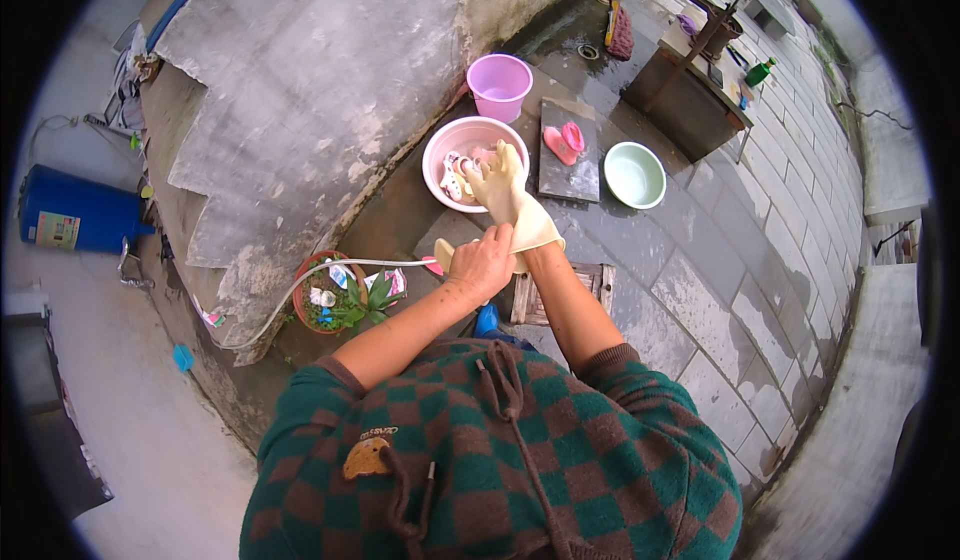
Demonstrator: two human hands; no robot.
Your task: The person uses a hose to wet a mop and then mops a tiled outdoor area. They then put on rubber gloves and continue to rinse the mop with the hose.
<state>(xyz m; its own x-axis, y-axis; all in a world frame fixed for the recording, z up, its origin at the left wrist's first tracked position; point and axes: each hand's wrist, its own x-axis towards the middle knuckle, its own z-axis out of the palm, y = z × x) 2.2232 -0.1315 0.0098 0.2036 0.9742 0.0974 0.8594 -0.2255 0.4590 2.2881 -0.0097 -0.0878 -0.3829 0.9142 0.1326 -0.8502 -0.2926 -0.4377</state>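
Note:
A cream rubber glove (528, 219) covers my right hand (504, 183), and its loose cuff ends just past the wrist. The gloved fingers are apart, with nothing seen in them. My bare left hand (484, 261) grips the glove near its cuff. Another cream piece (444, 254) shows behind my left fingers; I cannot tell if it is a second glove. Beyond the gloved fingers, a pink basin (435, 156) holds wet items, among them a white spotted one (452, 176). My right hand overlaps the basin in view and hides part of its contents.
Right of the basin, a pink boot (564, 144) rests on a dark slab (576, 185), beside a pale green basin (635, 175). A purple bucket (499, 84) stands behind. Nearer are a wooden stool (604, 290), a potted plant (367, 309) and a hose (285, 297).

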